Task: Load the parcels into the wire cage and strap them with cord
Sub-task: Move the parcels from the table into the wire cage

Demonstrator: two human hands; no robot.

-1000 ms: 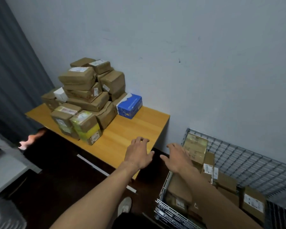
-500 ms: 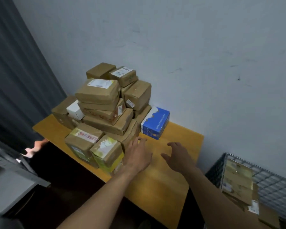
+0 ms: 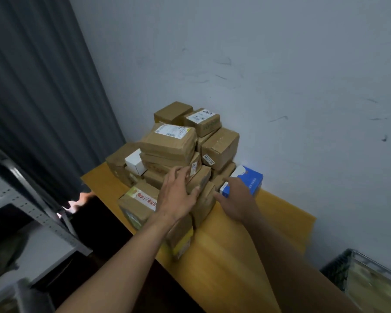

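My left hand (image 3: pixel 178 195) and right hand (image 3: pixel 237 199) are open at the parcel pile (image 3: pixel 169 143) mid-frame; yank a low one and it probably topples.

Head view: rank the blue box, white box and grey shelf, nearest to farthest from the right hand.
1. Blue box, at the fingertips of the right hand.
2. White box, on the left side of the parcel pile.
3. Grey shelf, far left of the view.

Your single head camera is looking forward and down, close over the surface (image 3: pixel 246 240), parcels (image 3: pixel 174 143) sitting mid-frame.
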